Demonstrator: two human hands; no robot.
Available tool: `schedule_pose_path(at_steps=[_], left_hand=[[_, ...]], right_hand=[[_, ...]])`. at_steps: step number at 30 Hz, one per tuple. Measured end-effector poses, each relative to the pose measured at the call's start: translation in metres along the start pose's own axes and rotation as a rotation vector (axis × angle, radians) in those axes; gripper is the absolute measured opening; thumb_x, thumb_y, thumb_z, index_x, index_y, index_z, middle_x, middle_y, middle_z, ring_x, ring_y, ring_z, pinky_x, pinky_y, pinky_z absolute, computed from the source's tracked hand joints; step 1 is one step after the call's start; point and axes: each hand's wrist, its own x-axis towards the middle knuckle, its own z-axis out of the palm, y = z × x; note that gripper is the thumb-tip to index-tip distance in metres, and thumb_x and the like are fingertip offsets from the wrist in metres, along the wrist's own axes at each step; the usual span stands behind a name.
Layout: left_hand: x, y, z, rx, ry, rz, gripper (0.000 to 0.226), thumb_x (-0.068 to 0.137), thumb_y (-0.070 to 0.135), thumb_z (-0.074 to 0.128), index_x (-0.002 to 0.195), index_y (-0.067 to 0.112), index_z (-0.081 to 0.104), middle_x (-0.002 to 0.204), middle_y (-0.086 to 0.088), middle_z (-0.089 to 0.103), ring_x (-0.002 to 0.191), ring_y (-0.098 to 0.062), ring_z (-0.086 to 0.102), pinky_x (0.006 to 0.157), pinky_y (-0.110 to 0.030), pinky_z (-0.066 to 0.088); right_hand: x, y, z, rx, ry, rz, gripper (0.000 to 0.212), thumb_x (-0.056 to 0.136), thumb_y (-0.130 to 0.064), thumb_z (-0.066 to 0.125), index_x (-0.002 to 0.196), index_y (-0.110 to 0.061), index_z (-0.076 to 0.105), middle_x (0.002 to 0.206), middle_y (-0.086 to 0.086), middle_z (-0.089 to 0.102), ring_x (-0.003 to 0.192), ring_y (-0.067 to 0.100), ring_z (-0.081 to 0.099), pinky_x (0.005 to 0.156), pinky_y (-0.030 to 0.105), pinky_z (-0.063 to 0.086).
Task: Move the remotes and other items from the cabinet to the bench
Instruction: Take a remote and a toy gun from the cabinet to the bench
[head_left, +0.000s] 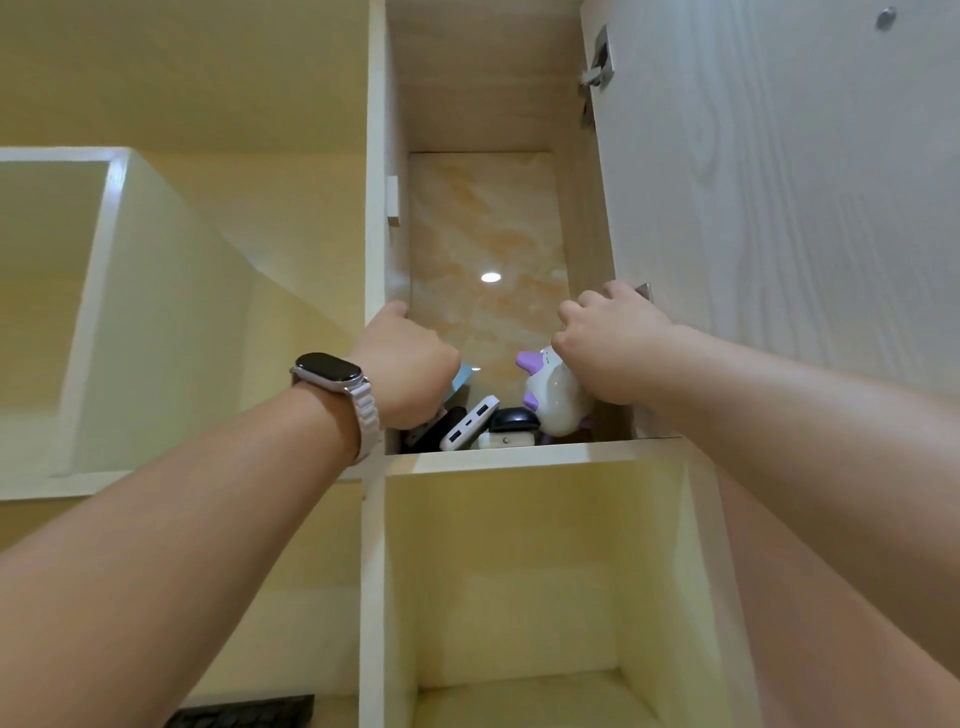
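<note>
I look up into an open cabinet compartment (530, 451). On its shelf lie a white power bank (470, 422), a black and white rounded device (511, 427) and a white toy with purple ears (553, 400). My left hand (405, 364), with a watch on its wrist, is inside at the left. It is curled over a dark remote (439, 428) and a pale blue item (461, 378), and its fingers are hidden. My right hand (613, 340) grips the edge of the open cabinet door (779, 208) by its metal handle (644, 291), just in front of the toy.
The door hangs open to the right on a metal hinge (597, 62). Open cream cubbies sit below (519, 571) and to the left (156, 312). A black keyboard (244, 713) shows at the bottom left. The bench is out of view.
</note>
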Motion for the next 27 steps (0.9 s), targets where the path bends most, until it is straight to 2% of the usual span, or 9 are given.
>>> schedule_pose_path(at_steps=[5, 10, 13, 14, 16, 19, 22, 24, 27], left_hand=[[-0.011, 0.003, -0.006, -0.029, -0.020, 0.005, 0.023, 0.073, 0.003, 0.043, 0.062, 0.022, 0.048, 0.056, 0.007, 0.050, 0.052, -0.016, 0.040, 0.101, -0.039, 0.034], [-0.023, 0.009, -0.008, -0.078, 0.142, -0.035, 0.023, 0.076, 0.002, 0.045, 0.061, 0.019, 0.043, 0.064, 0.002, 0.048, 0.064, -0.022, 0.046, 0.095, -0.038, 0.036], [-0.030, 0.010, -0.003, -0.138, 0.277, -0.080, 0.021, 0.074, 0.000, 0.050, 0.069, 0.020, 0.048, 0.074, -0.002, 0.046, 0.063, -0.024, 0.043, 0.099, -0.041, 0.034], [-0.033, 0.010, -0.002, -0.148, 0.351, -0.097, 0.021, 0.068, -0.002, 0.056, 0.066, 0.018, 0.051, 0.071, -0.003, 0.048, 0.057, -0.024, 0.041, 0.097, -0.042, 0.037], [-0.041, 0.008, 0.002, -0.225, 0.458, -0.138, 0.019, 0.056, -0.006, 0.061, 0.059, 0.012, 0.055, 0.061, -0.006, 0.049, 0.048, -0.025, 0.041, 0.080, -0.040, 0.044], [-0.053, 0.007, 0.008, -0.323, 0.492, -0.186, 0.013, 0.064, -0.002, 0.061, 0.071, 0.008, 0.065, 0.064, -0.007, 0.053, 0.052, -0.027, 0.047, 0.059, -0.034, 0.038], [-0.064, 0.010, 0.008, -0.484, 0.586, -0.222, 0.006, 0.074, 0.000, 0.066, 0.076, 0.005, 0.065, 0.067, -0.008, 0.054, 0.052, -0.028, 0.046, 0.042, -0.028, 0.030], [-0.072, 0.014, 0.007, -0.583, 0.648, -0.248, 0.007, 0.078, 0.006, 0.069, 0.077, 0.005, 0.062, 0.069, -0.007, 0.054, 0.051, -0.024, 0.044, 0.039, -0.023, 0.024], [-0.079, 0.016, 0.010, -0.717, 0.708, -0.338, 0.014, 0.079, 0.007, 0.069, 0.079, 0.005, 0.055, 0.072, -0.010, 0.052, 0.049, -0.023, 0.035, 0.041, -0.025, 0.025]], right_hand=[[-0.005, -0.001, -0.005, -0.057, 0.027, -0.001, 0.027, 0.091, -0.020, 0.049, 0.116, -0.020, 0.060, 0.116, 0.005, 0.051, 0.110, 0.025, 0.048, 0.090, 0.038, 0.034], [-0.014, 0.000, -0.017, -0.074, 0.057, 0.043, 0.022, 0.090, -0.018, 0.051, 0.110, -0.019, 0.061, 0.114, 0.005, 0.051, 0.108, 0.026, 0.047, 0.091, 0.038, 0.037], [-0.018, 0.001, -0.024, -0.036, 0.085, 0.066, 0.019, 0.089, -0.020, 0.056, 0.107, -0.019, 0.061, 0.112, 0.005, 0.051, 0.107, 0.026, 0.047, 0.080, 0.034, 0.032], [-0.019, 0.002, -0.027, -0.032, 0.104, 0.077, 0.018, 0.088, -0.021, 0.057, 0.106, -0.019, 0.062, 0.112, 0.005, 0.050, 0.106, 0.026, 0.047, 0.076, 0.033, 0.029], [-0.024, 0.004, -0.032, -0.044, 0.141, 0.099, 0.018, 0.089, -0.018, 0.054, 0.105, -0.020, 0.061, 0.112, 0.005, 0.050, 0.101, 0.025, 0.046, 0.073, 0.033, 0.026], [-0.034, 0.006, -0.039, -0.012, 0.168, 0.120, 0.018, 0.089, -0.013, 0.050, 0.102, -0.020, 0.060, 0.112, 0.005, 0.049, 0.089, 0.024, 0.035, 0.072, 0.033, 0.025], [-0.041, 0.007, -0.043, 0.051, 0.203, 0.155, 0.019, 0.088, -0.011, 0.050, 0.105, -0.016, 0.060, 0.114, 0.008, 0.049, 0.100, 0.026, 0.044, 0.070, 0.033, 0.027], [-0.045, 0.009, -0.045, 0.106, 0.255, 0.205, 0.020, 0.090, -0.013, 0.051, 0.108, -0.012, 0.059, 0.114, 0.010, 0.049, 0.098, 0.027, 0.045, 0.062, 0.032, 0.028], [-0.056, 0.006, -0.045, 0.300, 0.325, 0.320, 0.022, 0.094, -0.021, 0.051, 0.112, -0.009, 0.056, 0.102, 0.007, 0.042, 0.084, 0.024, 0.031, 0.048, 0.028, 0.018]])
